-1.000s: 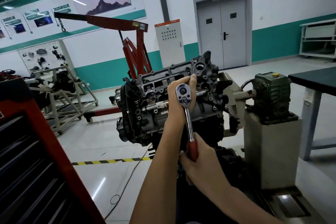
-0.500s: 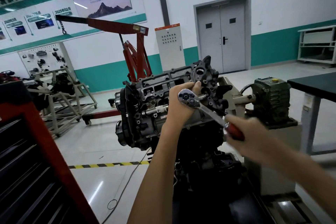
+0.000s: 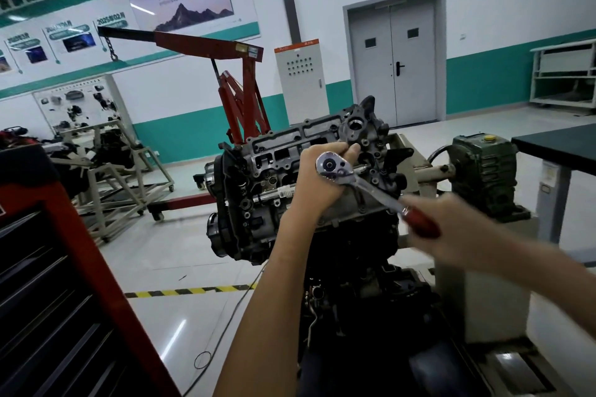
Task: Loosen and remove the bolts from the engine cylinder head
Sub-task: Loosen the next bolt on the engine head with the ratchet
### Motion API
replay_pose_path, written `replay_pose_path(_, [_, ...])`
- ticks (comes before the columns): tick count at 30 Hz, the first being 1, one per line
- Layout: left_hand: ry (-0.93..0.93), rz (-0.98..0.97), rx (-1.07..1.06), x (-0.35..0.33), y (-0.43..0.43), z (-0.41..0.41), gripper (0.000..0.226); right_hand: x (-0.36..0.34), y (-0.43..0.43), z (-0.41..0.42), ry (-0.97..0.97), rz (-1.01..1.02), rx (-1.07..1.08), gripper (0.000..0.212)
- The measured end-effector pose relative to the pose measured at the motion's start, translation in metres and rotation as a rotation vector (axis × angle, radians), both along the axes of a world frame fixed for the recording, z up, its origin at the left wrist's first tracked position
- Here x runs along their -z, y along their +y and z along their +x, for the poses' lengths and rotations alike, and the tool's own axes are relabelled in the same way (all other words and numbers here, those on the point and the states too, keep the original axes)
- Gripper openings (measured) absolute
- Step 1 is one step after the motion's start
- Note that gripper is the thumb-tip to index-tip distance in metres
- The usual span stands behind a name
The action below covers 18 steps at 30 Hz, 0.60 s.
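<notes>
- The ratchet (image 3: 371, 188) handle has swung counter-clockwise from 6 o'clock to about 4 o'clock around its head.
- Left hand (image 3: 317, 187): grip curled round the ratchet head, steadying it on the cylinder head (image 3: 283, 151) at frame centre.
- Right hand (image 3: 458, 232), blurred: grip clenched round the red handle (image 3: 419, 223).
- Judgement: this is a loosening stroke. The bolt is hidden and likely still threaded in, so more strokes are needed.

An automotive training workshop. A bare engine (image 3: 254, 203) sits mounted on a stand, a ratchet (image 3: 364, 185) on it. Behind stand a red engine hoist (image 3: 209, 45), a wheeled metal frame (image 3: 129, 177) and a parts display board (image 3: 77, 103). A red tool chest (image 3: 38, 284) is at left; hazard tape (image 3: 187, 292) stripes the glossy floor.
</notes>
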<state>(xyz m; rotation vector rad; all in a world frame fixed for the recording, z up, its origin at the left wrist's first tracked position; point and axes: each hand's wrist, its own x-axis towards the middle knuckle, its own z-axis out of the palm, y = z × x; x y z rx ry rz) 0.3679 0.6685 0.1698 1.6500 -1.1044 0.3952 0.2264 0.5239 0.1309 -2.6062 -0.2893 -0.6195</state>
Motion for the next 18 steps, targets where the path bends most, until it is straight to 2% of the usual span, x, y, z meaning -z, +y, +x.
replay_pose_path(2, [-0.023,0.043,0.006,-0.005,-0.001,0.001,0.050,-0.030,-0.028,0.003,-0.055,-0.210,0.061,0.018])
replay_pose_path(4, [-0.036,0.039,0.000,-0.004,-0.003,0.002,0.050,-0.038,-0.037,0.006,-0.116,-0.273,0.091,0.015])
replay_pose_path(6, [-0.034,-0.015,-0.010,0.001,-0.004,0.003,0.050,-0.018,-0.024,0.006,-0.082,-0.138,0.072,0.019])
replay_pose_path(10, [0.021,-0.181,-0.118,0.008,-0.012,-0.001,0.046,0.044,0.050,0.003,-0.141,0.376,0.103,0.029])
replay_pose_path(13, [0.032,-0.234,-0.179,0.008,-0.015,-0.003,0.045,0.058,0.098,0.009,-0.001,0.696,-0.033,0.028])
replay_pose_path(16, [0.033,-0.209,-0.188,0.008,-0.012,-0.002,0.045,0.055,0.100,0.011,0.079,0.779,-0.104,0.025])
replay_pose_path(18, [0.011,-0.145,-0.145,0.005,-0.008,-0.001,0.047,0.047,0.078,0.009,0.052,0.625,-0.023,0.025])
